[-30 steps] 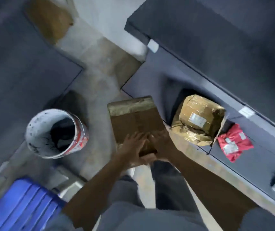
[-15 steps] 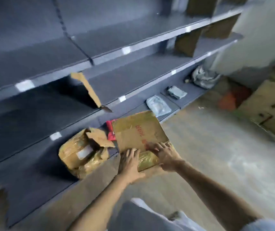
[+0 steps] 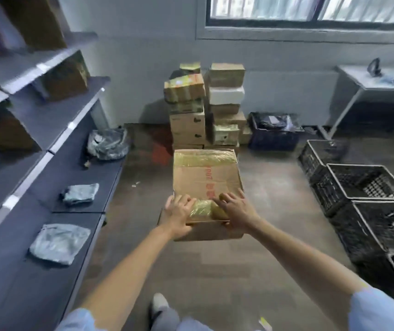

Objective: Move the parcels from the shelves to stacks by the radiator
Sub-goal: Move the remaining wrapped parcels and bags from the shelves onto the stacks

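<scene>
A flat cardboard parcel with yellow tape and red print is held out in front of me above the floor. My left hand grips its near left corner, fingers on top. My right hand grips the near right edge the same way. Straight ahead, two stacks of cardboard and white boxes stand against the wall beside the white radiator under the window. The grey shelves run along my left, with grey poly bags and brown boxes on them.
Black plastic crates line the right side of the floor. A dark blue crate sits beside the stacks. A white table stands at the far right. A silver bag lies at the shelf's far end. Open floor lies between me and the stacks.
The view has swung from the floor and shelves round to the radiator wall. The parcel has come away from the shelf with both hands still on it.
</scene>
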Demonstrator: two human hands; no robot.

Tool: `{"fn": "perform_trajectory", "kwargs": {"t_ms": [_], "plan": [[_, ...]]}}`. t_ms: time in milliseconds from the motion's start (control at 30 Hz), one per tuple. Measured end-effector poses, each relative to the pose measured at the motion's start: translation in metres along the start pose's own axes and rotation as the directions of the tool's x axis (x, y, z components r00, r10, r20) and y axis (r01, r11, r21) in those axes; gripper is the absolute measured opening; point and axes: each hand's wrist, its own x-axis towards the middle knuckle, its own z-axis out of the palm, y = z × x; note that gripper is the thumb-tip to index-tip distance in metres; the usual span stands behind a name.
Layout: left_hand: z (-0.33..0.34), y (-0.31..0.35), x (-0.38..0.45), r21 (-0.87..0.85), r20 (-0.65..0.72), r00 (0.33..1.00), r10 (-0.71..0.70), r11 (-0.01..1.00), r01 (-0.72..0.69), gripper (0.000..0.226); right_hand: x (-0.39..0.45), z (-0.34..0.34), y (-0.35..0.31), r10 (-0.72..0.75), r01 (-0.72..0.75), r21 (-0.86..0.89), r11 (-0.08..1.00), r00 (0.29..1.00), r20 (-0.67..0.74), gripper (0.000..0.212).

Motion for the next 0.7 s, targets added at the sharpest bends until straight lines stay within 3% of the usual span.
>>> {"fn": "perform_trajectory", "kwargs": {"t_ms": [200, 333, 533, 700], "plan": [[0.017, -0.07, 0.135, -0.027, 0.091, 0.996, 0.014, 1.0, -0.011, 0.079, 0.139, 0.005, 0.054, 0.054, -0.051, -0.045, 0.998, 0.996, 0.07, 0.08], [0.008, -0.108, 0.235, -0.025, 0.191, 0.978, 0.087, 0.996, -0.084, 0.072, 0.223, -0.001, 0.097, 0.12, -0.123, 0.01, 0.992, 0.982, 0.148, 0.061], [-0.013, -0.137, 0.392, -0.029, 0.251, 0.946, 0.205, 0.978, -0.205, 0.066, 0.319, -0.004, 0.179, 0.293, -0.324, 0.135, 0.936, 0.934, 0.205, 0.079], [-0.003, -0.135, 0.517, -0.035, 0.355, 0.882, 0.31, 0.947, -0.319, 0.068, 0.384, 0.01, 0.266, 0.341, -0.383, 0.139, 0.913, 0.905, 0.256, 0.069]]}}
